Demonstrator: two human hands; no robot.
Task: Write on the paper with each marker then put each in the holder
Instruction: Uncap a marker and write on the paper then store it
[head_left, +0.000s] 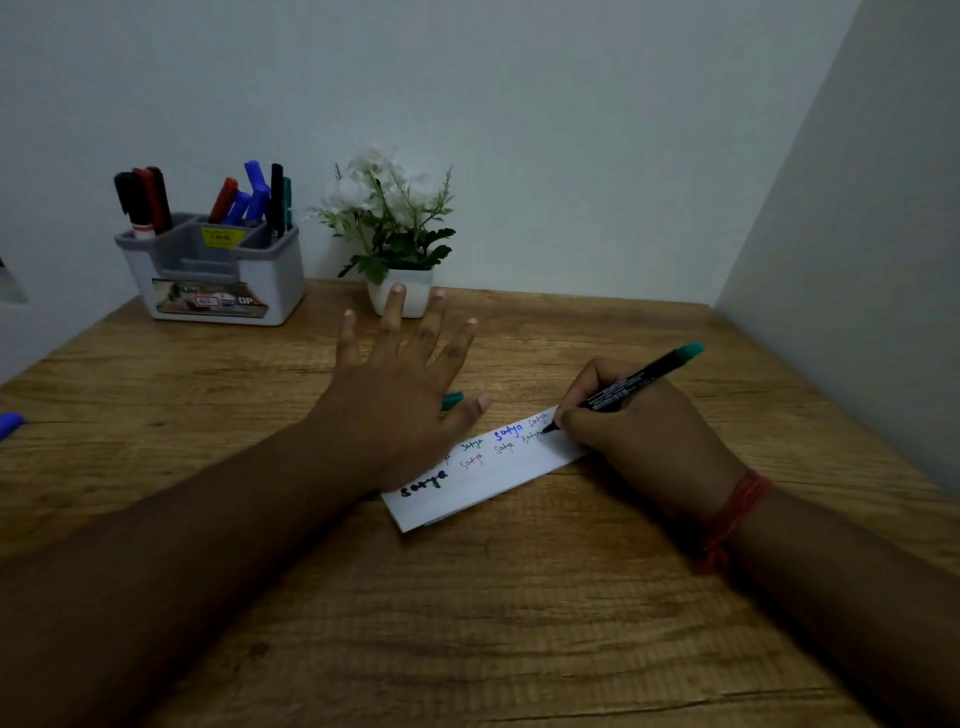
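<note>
While the right hand (644, 431) pinches a green marker (631, 387) low on its barrel, with the fingers curled tight around it and the tip touching the far end of the paper (498, 467), the left hand (400, 379) lies flat with its fingers spread apart, its palm pressing the near part of the strip. A green cap (453, 400) lies on the wooden table (467, 623), just beside the left thumb. The marker looks light, stiff and smooth, so a grip near the tip gives control for writing; for the holder (218, 270), which stands well apart at the back left with several markers in it, I think the middle of the barrel is better. The paper is thin and slides easily, so it needs pressing.
</note>
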